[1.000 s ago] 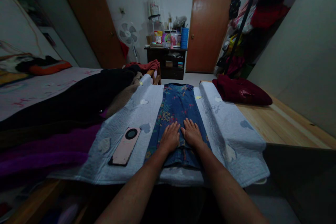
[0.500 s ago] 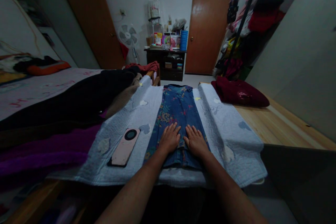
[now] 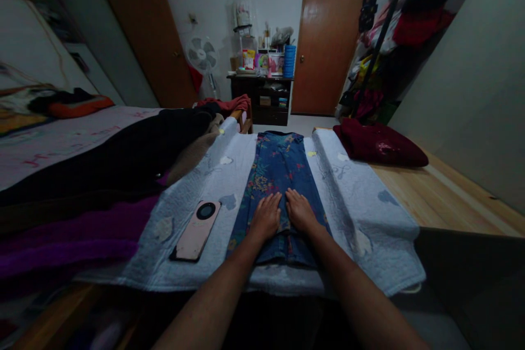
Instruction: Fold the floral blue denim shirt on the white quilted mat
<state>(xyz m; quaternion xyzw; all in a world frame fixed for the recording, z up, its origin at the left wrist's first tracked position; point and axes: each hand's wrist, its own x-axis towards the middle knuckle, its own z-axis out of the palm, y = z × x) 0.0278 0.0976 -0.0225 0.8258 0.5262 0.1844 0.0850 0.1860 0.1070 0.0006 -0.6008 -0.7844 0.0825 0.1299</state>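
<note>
A long folded blue shirt [image 3: 283, 158] with a floral print lies on a light patterned quilt [image 3: 229, 175], its dark collar at the far end. My left hand [image 3: 266, 217] rests palm down on the lower part of the shirt, left of its middle. Just to the right, my right hand [image 3: 301, 211] is also flat on the cloth, fingers stretched forward. A narrow gap separates the two hands, and neither grips anything. Near the shirt's left side, a pink phone [image 3: 197, 235] with a round black camera ring lies on the quilt.
On the left are a dark garment [image 3: 123, 147] and purple cloth [image 3: 82, 224] on a bed. A dark red folded cloth [image 3: 381, 145] sits on the wooden board [image 3: 443, 197] at right. Farther back stand a fan [image 3: 202, 54] and a cluttered dark cabinet [image 3: 262, 101].
My right hand has slid a little inward, closer to my left hand, and its fingers have drawn nearer together. My left hand stays at nearly the same spot on the shirt.
</note>
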